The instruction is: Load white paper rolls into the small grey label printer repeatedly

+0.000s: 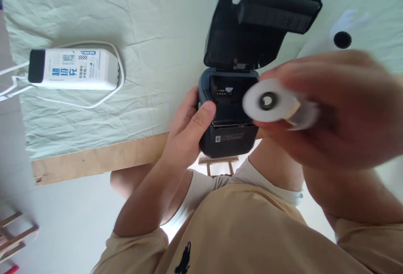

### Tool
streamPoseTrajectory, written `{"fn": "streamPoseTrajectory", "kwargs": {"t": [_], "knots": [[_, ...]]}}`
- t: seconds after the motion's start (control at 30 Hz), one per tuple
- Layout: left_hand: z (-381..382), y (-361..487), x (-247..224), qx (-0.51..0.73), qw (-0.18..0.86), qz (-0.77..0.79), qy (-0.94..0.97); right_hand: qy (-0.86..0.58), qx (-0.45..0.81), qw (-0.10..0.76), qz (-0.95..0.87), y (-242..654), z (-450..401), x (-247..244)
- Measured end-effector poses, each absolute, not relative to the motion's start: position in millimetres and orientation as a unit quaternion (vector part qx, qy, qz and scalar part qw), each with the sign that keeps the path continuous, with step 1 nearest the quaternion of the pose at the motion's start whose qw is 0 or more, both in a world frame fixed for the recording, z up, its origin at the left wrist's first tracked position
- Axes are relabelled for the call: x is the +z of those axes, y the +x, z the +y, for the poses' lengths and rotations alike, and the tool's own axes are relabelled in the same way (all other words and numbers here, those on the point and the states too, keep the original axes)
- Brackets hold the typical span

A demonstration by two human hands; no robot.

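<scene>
A dark label printer lies at the table's front edge with its lid swung up, showing a black roller and a white gear. My left hand is closed around the printer's left side, thumb over the rim of its paper bay. Just right of the bay, my right hand, blurred, grips a white paper roll with a dark-ringed hole in its core. A short loose end of the paper seems to stick out beside the fingers. Inside the bay a small printed label shows.
To the left, a white power strip with blue print and a black end rests on the pale green cloth, its white cable looped around it. A round black thing lies at the right. A wooden edge runs along the table front.
</scene>
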State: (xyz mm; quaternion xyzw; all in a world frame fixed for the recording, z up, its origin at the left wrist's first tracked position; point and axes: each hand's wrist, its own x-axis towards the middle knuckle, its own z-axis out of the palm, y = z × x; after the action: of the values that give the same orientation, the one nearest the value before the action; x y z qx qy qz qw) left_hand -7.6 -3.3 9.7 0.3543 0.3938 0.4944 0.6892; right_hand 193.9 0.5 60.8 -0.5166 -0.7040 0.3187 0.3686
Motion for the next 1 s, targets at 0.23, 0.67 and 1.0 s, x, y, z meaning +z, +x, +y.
{"fn": "streamPoseTrajectory", "kwargs": {"t": [0.23,0.67,1.0], "knots": [[-4.7,-7.7,6.3,0.504,0.692,0.383,0.347,-0.450,0.076,0.356,-0.816,180.3,15.1,38.0],[-5.0,-16.2,-9.0,0.508,0.697,0.318,0.394,-0.313,0.041,0.400,-0.860,188.5,-13.0,26.2],[-4.9,-20.3,-9.7,0.474,0.656,0.390,0.439,-0.310,0.054,0.410,-0.856,188.1,-18.7,18.9]]}}
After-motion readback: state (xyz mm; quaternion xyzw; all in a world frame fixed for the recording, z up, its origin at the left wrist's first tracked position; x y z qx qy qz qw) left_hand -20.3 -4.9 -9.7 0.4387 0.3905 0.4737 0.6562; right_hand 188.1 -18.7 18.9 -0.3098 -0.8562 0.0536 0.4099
